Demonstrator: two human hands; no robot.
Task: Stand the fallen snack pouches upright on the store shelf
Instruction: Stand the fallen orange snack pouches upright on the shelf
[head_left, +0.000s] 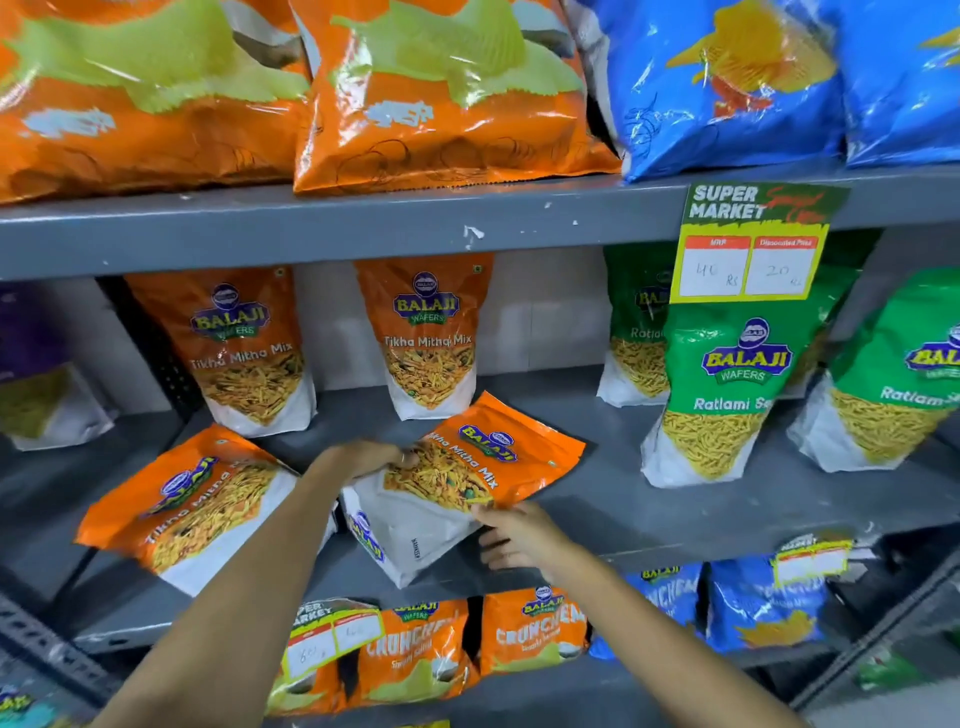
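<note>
Four orange Tikha Mitha Mix pouches (431, 338), three green Ratlami pouches (727, 400).

Grey metal shelving (311, 228) stands before a pale tiled wall (540, 322)

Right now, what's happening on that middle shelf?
A person has both hands on a fallen orange Tikha Mitha Mix pouch: left hand at its upper edge, right hand at its lower edge. A second fallen pouch lies to its left, untouched. Two orange pouches stand upright behind.
</note>
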